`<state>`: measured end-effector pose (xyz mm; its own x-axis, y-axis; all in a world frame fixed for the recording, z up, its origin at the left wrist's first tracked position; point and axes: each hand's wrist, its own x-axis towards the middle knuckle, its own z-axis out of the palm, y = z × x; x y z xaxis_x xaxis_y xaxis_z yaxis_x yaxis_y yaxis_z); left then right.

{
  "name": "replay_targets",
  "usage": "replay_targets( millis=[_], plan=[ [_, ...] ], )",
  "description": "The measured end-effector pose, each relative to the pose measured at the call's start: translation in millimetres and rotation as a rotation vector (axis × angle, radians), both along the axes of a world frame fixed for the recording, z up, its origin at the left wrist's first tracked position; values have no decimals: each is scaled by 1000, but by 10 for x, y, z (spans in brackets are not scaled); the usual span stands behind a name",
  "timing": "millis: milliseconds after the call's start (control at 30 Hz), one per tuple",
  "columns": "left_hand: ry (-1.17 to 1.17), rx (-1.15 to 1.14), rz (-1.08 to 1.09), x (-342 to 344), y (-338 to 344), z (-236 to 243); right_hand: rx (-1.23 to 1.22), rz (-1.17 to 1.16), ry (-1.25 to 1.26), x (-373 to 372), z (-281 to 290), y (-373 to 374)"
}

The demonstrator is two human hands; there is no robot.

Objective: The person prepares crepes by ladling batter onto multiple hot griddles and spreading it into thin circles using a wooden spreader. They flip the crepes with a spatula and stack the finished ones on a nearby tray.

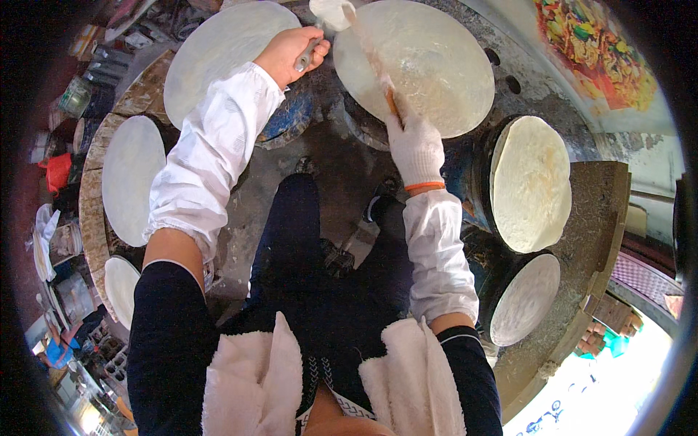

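My bare left hand (294, 54) is closed on the grey handle of a ladle (329, 13) coated in white, above and between two round griddles at the top. My right hand (411, 138), in a white knit glove, grips the wooden handle of a long, pale tool (378, 69), whose blade reaches across the right griddle's pale, batter-like layer (443, 65). The left griddle (211, 58) also carries a pale round layer. Both forearms wear white sleeve covers.
More round griddles (131, 182) (120, 291) (523, 298) curve around me; one at right holds a cream flatbread (531, 182). A worn curved ledge (600, 196) borders them. Cluttered shelves and a red bag (58, 171) sit left. A food picture (589, 43) hangs upper right. My legs are below.
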<state>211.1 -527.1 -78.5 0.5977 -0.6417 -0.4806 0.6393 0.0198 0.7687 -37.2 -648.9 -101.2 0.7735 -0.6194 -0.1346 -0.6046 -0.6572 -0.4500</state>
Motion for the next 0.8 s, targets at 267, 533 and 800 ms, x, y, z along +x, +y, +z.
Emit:
replay_targets(
  millis=[267,533,800],
  plan=[
    [50,-343,-55,17,662,472,470,-42,-463,-380,-147,84],
    [371,-436,51,-565,1262,648,224,-21,-174,-48,-199,37],
    [535,-358,2,-1636,1780,1026,847,-263,-559,-1447,85,583]
  ],
)
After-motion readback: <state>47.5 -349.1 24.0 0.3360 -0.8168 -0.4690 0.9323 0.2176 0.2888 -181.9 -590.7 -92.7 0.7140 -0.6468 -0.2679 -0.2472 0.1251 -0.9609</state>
